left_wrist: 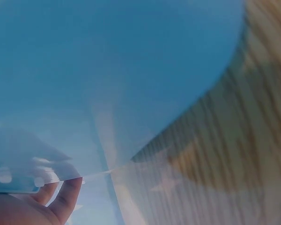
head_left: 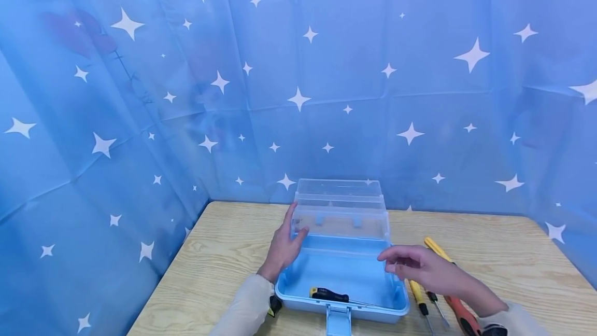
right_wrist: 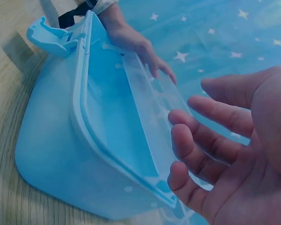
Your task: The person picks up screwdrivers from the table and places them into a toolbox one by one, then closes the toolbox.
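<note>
Left hand [head_left: 283, 247] grips clear lid [head_left: 342, 204] of pale-blue box [head_left: 338, 271] at ten o'clock; right hand [head_left: 425, 268], fingers loosely bent, hovers at three.

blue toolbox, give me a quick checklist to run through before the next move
1. Clear lid raised: ok.
2. Left hand gripping the lid firmly: cannot tell; it is at the left edge.
3. Right hand empty: ok.
4. Black-and-yellow screwdriver inside the blue toolbox: ok, lying by the front wall.
5. Table right of the blue toolbox free of tools: not ok, several lie there.
</note>
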The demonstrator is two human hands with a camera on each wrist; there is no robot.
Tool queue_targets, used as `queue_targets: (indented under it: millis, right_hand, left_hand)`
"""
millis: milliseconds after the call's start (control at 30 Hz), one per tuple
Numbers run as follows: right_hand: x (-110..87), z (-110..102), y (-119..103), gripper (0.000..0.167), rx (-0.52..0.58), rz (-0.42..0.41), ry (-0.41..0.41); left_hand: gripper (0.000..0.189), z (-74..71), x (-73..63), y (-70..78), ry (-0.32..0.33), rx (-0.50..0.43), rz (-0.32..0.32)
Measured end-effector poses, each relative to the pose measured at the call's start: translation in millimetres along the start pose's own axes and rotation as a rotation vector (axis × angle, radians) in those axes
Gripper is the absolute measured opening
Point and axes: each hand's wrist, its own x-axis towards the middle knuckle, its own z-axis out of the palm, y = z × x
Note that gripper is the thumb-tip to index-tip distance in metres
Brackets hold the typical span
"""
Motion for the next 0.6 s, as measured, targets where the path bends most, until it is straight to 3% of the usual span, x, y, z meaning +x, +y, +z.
queue_targets:
  millis: [267, 600]
  right_hand:
    - [-15.4, -9, 3, 0.032, -0.044, 0.034, 0.064]
    - [-34.2, -21, 12, 0.032, -0.009, 0.055, 0.122]
  left_hand:
    - [0.068, -0.2, 0.5, -0.8, 0.005, 0.0, 0.007]
    - [0.068, 1.1, 1.1, -1.4, 0.013, -0.01, 0.036]
